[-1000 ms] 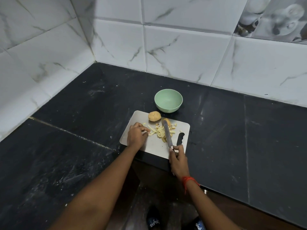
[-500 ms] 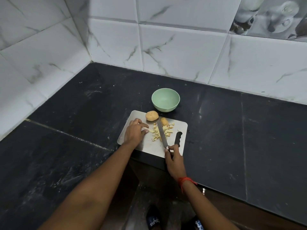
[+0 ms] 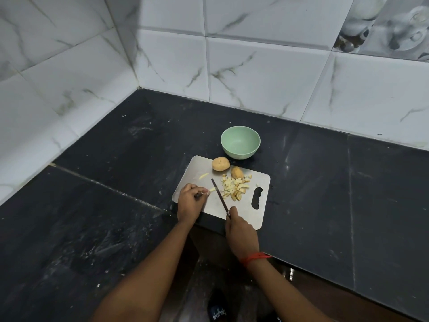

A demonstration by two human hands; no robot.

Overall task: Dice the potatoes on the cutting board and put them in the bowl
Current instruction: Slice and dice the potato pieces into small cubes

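A steel cutting board lies on the black counter near its front edge. On it sit a whole potato, a potato half and a pile of diced potato. My right hand grips the knife, whose blade lies just left of the pile. My left hand pinches a potato strip on the board. Another strip lies further back. The green bowl stands just behind the board, with nothing in it.
The black counter runs into a corner of white marbled wall tiles behind and to the left. Its front edge passes under the near end of the board. Dark shoes show on the floor below.
The knife has slid left, out of the diced pile. My left hand has pulled a strip away from the pile toward the board's left side.
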